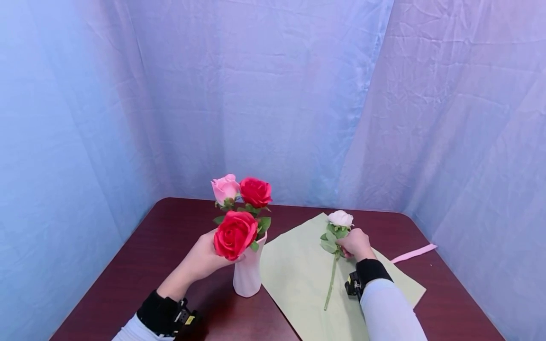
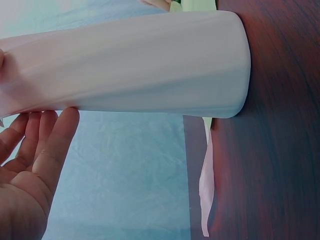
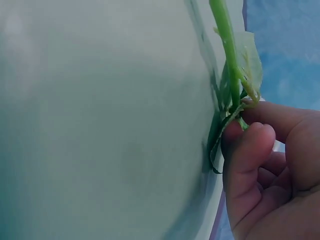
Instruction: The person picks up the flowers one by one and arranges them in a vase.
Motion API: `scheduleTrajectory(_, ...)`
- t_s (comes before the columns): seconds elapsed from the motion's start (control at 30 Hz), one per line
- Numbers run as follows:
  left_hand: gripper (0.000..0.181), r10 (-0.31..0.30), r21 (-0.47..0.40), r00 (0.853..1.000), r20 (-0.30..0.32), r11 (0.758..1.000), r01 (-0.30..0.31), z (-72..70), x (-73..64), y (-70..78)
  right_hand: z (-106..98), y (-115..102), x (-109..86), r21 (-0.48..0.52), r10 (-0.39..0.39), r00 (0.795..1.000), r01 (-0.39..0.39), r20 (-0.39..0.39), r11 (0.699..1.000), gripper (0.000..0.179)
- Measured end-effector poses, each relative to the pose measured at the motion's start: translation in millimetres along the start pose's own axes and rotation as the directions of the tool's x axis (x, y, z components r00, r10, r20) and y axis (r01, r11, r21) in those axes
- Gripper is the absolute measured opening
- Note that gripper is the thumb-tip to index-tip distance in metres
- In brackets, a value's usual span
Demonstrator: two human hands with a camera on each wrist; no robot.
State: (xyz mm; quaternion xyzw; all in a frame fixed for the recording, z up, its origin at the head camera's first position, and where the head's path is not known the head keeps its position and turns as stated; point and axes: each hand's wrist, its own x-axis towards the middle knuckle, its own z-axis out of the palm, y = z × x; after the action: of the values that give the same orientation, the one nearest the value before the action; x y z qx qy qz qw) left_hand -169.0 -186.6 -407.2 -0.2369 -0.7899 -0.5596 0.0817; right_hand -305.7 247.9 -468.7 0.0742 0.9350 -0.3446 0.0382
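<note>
My left hand [image 1: 204, 256] holds the upper part of a pale pink vase [image 1: 247, 278], which stands upright on the table. In the left wrist view, fingertips [image 2: 69, 120] touch one side of the vase, and a bit of the thumb shows across from them. Two red roses [image 1: 236, 234] and a pink rose [image 1: 225, 188] stand in the vase; the nearer red bloom partly covers the hand. Over a light green paper sheet [image 1: 294, 265], my right hand [image 1: 357, 244] pinches a white rose [image 1: 340, 218] by its stem [image 3: 227, 45], just below the leaves.
A pink ribbon [image 1: 414, 253] extends from under the paper's right side. The dark red-brown table [image 1: 179, 227] ends at the back against hanging light blue and lilac cloth [image 1: 264, 94], which also hangs along both sides.
</note>
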Motion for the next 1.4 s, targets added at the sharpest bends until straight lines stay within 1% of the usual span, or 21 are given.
scheduleTrajectory(0.1,0.068,0.003,0.001,1.000,0.000,1.000,-0.003,0.1,0.3,-0.1,3,0,1.6,-0.025,-0.009,1.000,0.009,-0.015,1.000,0.036)
scheduleTrajectory(0.2,0.068,0.006,0.002,1.000,0.002,1.000,-0.006,0.2,0.7,-0.3,4,-1,3.1,-0.012,0.010,0.999,-0.010,-0.030,1.000,0.035)
scheduleTrajectory(0.43,0.069,0.008,-0.004,1.000,0.001,1.000,-0.008,0.0,0.2,-1.4,6,-1,5.3,0.120,0.065,0.998,-0.062,-0.022,0.991,0.029)
scheduleTrajectory(0.67,0.069,-0.004,0.000,1.000,0.000,1.000,0.004,0.3,-0.5,-1.4,1,0,0.7,0.200,0.075,0.997,-0.074,0.006,0.977,0.027)
scheduleTrajectory(0.8,0.069,-0.004,-0.002,1.000,0.000,1.000,0.004,0.5,-0.7,-0.5,-3,-3,-3.9,0.254,0.063,0.998,-0.063,0.009,0.965,0.024)
scheduleTrajectory(1.0,0.069,-0.003,-0.002,1.000,-0.001,1.000,0.003,0.2,-0.7,0.0,-10,-7,-9.0,0.335,0.038,0.999,-0.046,0.030,0.941,0.022)
scheduleTrajectory(1.1,0.069,-0.005,0.002,1.000,0.000,1.000,0.005,0.2,-0.7,-0.2,-13,-8,-12.1,0.375,0.017,1.000,-0.025,0.025,0.927,0.021)
scheduleTrajectory(1.27,0.069,-0.001,0.003,1.000,-0.002,1.000,0.001,0.4,-0.8,-1.2,-17,-9,-18.2,0.458,-0.010,1.000,0.010,-0.003,0.889,0.019)
scheduleTrajectory(1.4,0.069,0.000,0.002,1.000,-0.005,1.000,0.000,0.6,-1.2,-1.3,-21,-9,-21.2,0.505,-0.029,1.000,0.031,-0.013,0.863,0.020)
